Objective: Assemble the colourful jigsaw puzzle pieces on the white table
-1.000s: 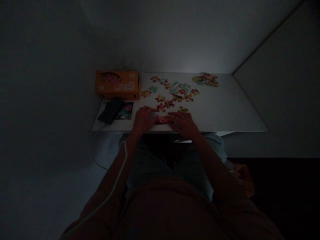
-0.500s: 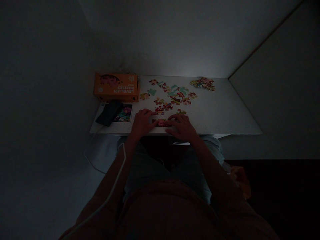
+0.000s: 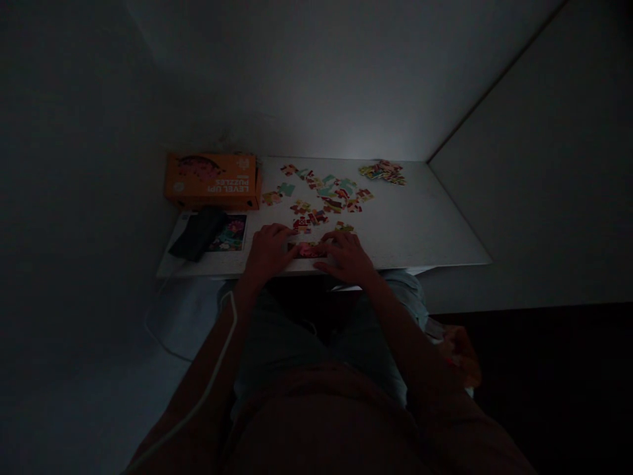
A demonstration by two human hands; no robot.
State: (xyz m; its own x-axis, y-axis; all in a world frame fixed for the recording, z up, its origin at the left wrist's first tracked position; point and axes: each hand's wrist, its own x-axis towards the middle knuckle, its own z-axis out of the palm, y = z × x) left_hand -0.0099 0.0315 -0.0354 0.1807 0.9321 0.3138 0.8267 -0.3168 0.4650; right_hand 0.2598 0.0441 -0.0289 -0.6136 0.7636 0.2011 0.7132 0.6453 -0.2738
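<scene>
At the near edge of the counter [image 3: 420,231], both hands lay flat with fingers spread, pressing down on a small joined strip of puzzle pieces [image 3: 306,249] that sat between them. The left hand [image 3: 267,251] covered the strip's left end and the right hand [image 3: 346,257] its right end; neither was clenched, and neither seemed to pinch a piece, though the dim light left the fingertips hard to read.

The strip looked like thin, stiff card: light, flat and easily slid on the smooth top. I judged it would come apart at the joints if lifted by one end, so pressing from above or sliding it whole, or pinching a single piece by its edges, would suit it best.

Just beyond the hands, loose pieces [image 3: 326,194] were scattered across the middle of the counter, lying flat and mostly apart. Farther off to the right, a separate small pile [image 3: 383,171] sat near the far edge.

At the far left stood an orange puzzle box [image 3: 212,181], shut as far as could be seen, so its contents stayed hidden. Near it, closer in, a picture card [image 3: 228,234] lay flat with a dark pouch [image 3: 195,234] resting partly on top of it.
</scene>
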